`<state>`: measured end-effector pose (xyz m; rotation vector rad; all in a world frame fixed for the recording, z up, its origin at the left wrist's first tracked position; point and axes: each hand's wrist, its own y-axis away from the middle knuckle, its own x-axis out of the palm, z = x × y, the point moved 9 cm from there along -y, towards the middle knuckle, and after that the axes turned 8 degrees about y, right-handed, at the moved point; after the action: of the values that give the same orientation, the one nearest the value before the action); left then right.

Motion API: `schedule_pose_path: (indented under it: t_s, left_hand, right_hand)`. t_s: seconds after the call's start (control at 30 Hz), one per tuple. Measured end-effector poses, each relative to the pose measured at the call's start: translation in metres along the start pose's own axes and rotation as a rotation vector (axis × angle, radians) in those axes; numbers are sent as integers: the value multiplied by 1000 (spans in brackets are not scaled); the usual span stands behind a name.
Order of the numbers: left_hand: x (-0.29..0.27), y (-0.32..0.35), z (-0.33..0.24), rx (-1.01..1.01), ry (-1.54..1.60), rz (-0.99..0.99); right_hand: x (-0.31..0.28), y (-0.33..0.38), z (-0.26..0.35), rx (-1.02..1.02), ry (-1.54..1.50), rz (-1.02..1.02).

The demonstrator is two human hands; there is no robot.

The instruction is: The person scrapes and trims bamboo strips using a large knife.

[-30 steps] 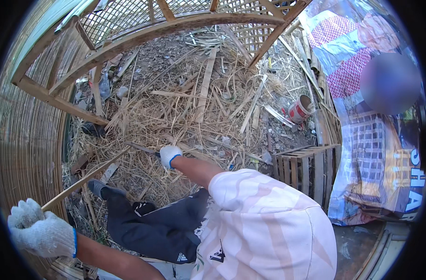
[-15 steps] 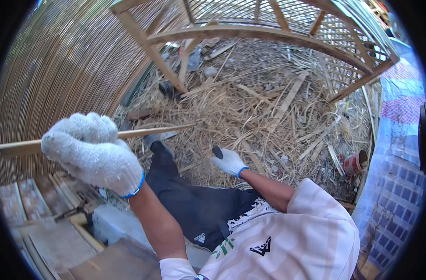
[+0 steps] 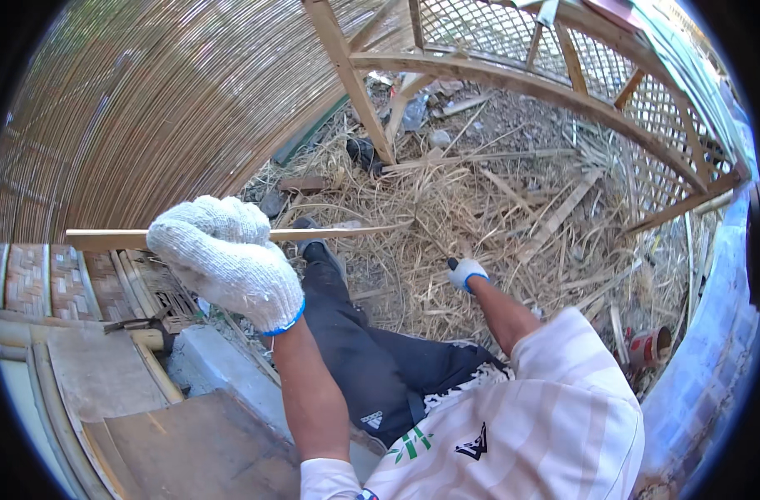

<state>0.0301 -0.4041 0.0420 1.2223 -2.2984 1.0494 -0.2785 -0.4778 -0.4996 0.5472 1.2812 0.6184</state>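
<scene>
Gloved hands (image 3: 226, 258) (image 3: 467, 273): flat wooden strip (image 3: 105, 241) and, probably, knife (image 3: 452, 263).

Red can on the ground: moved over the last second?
No, not visibly: the red can lies right beside the same pale split strip. The view has swung, shifting both together in the picture.

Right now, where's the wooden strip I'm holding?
In the head view, the wooden strip runs roughly level, mostly left of centre, gripped in your left hand; its right end shows over the scattered straw.
</scene>
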Motion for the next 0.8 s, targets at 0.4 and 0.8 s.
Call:
schedule_pose_path:
  t_s: [0.4,0.8]
  left_hand:
    - [-26,-4,-6,16,-45,-126]
    - [-23,-5,-6,-8,-74,-55]
  right_hand:
    - [-52,70,50,-240,-162,-57]
    - [12,-13,15,100,-174,85]
